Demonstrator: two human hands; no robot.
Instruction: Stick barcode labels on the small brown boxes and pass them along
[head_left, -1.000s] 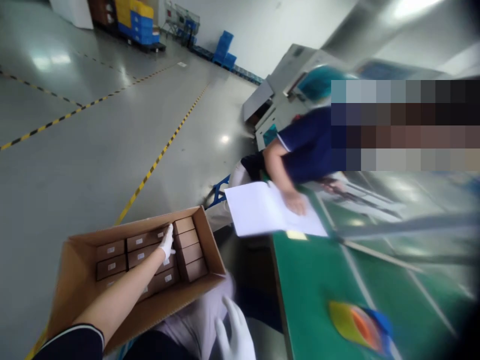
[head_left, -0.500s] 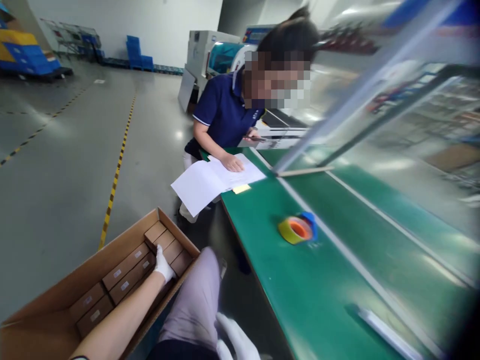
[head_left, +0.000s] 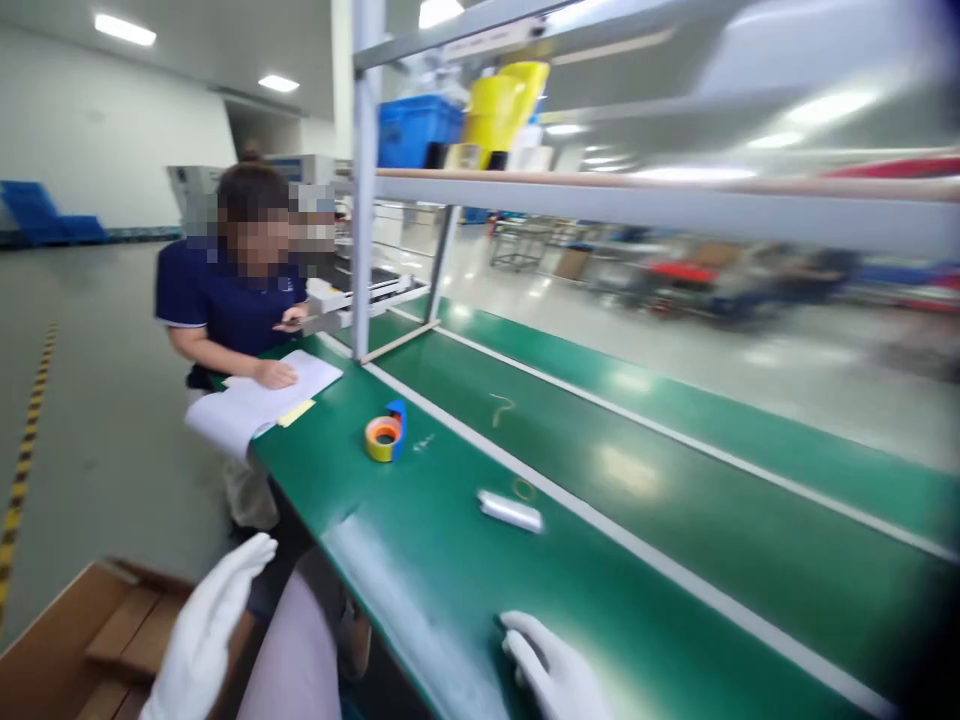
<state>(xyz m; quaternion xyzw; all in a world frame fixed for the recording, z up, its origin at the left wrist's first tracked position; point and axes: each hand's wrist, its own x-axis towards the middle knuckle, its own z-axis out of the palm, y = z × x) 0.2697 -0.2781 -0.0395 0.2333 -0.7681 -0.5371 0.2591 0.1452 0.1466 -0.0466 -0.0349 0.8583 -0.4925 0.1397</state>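
Note:
My left hand [head_left: 210, 625], in a white glove, is raised in front of the cardboard carton [head_left: 64, 620] at the lower left. Its fingers are stretched out and it holds nothing. Small brown boxes [head_left: 139, 625] lie inside the carton, partly hidden behind the hand. My right hand [head_left: 551, 665], also gloved in white, hovers over or rests on the green tabletop [head_left: 637, 610] near its front; its fingers are somewhat bent and apart, with nothing visible in them. Farther up the table lie a silvery-white cylinder [head_left: 510, 511] and a rubber band [head_left: 523, 488].
A roll of tape on a blue dispenser [head_left: 385, 438] stands on the table. At the far left end a co-worker [head_left: 225, 300] leans over white papers [head_left: 244, 410], one hand on them. A metal frame with a shelf [head_left: 600, 190] spans the table, carrying a blue bin [head_left: 420, 132].
My left hand has come up out of the carton, leaving the boxes. My right hand has moved from beside my leg to the tabletop. The view has swung right and up.

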